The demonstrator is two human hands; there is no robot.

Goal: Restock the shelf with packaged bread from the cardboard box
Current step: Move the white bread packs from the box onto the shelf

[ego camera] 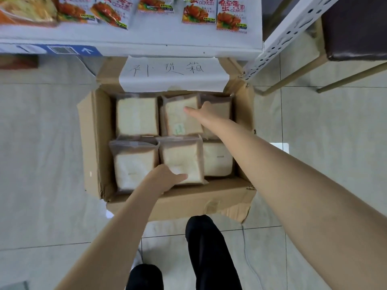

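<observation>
Bread packs [137, 116] sit six deep in the cardboard box [94, 143] on the floor under the shelf [146, 38]. I see the left hand [165, 176] gripping the front middle pack [182, 162], thumb on top, and the right hand [204, 111] pinching the back middle pack [180, 120] likewise.

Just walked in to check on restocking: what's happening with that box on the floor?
A person stands over the cardboard box on the floor, both arms reaching in. Six packs of bread lie in it, two rows of three. The left hand is on the near middle pack, thumb across it; the right hand is on the far middle pack. Their fingers are hidden, so whether either grips is unclear. No pack looks lifted. The shelf above holds red-printed packets.
</observation>
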